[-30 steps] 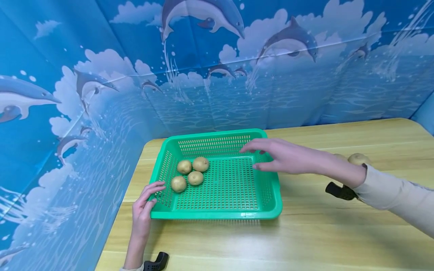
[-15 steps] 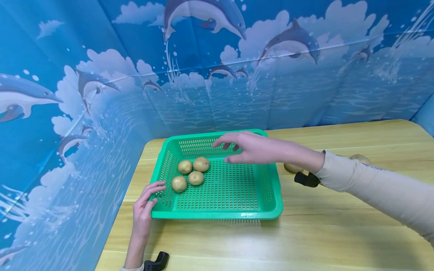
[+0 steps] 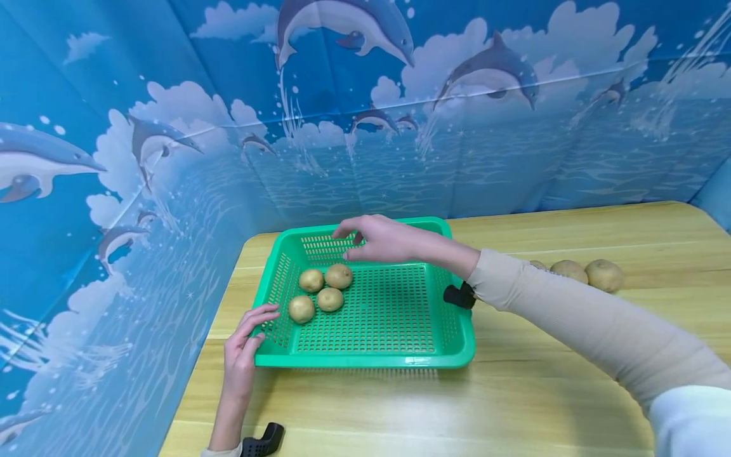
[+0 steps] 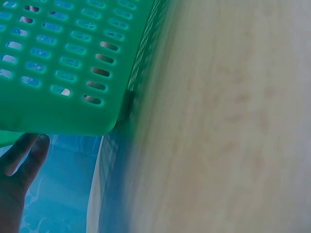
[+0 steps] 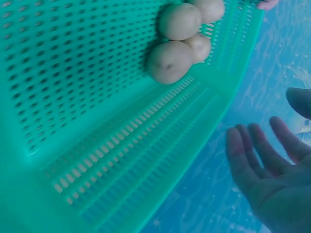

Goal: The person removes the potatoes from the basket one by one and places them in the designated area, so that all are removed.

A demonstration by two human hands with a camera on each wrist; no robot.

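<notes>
A green plastic basket (image 3: 394,360) with slotted walls stands on the table. Several potatoes (image 3: 330,299) lie grouped in its left half; the right wrist view shows these potatoes (image 5: 170,63) too. My left hand (image 3: 242,349) grips the basket's left rim near the front corner, its fingers reaching over the edge. In the left wrist view, part of that hand (image 4: 19,170) shows at the rim. Over the back of the basket hovers my right hand (image 3: 382,238), above and behind the potatoes, fingers loosely bent and holding nothing. Its fingers (image 5: 265,150) are spread in the right wrist view.
To the right of the basket, more potatoes (image 3: 604,275) sit in a row on the wooden table (image 3: 548,362), partly behind my right sleeve (image 3: 559,298). A blue dolphin-print curtain (image 3: 365,158) hangs along the table's back and left.
My right hand has moved left and slightly back over the basket, uncovering potatoes on the table at right. My left hand and the potatoes in the basket stay put.
</notes>
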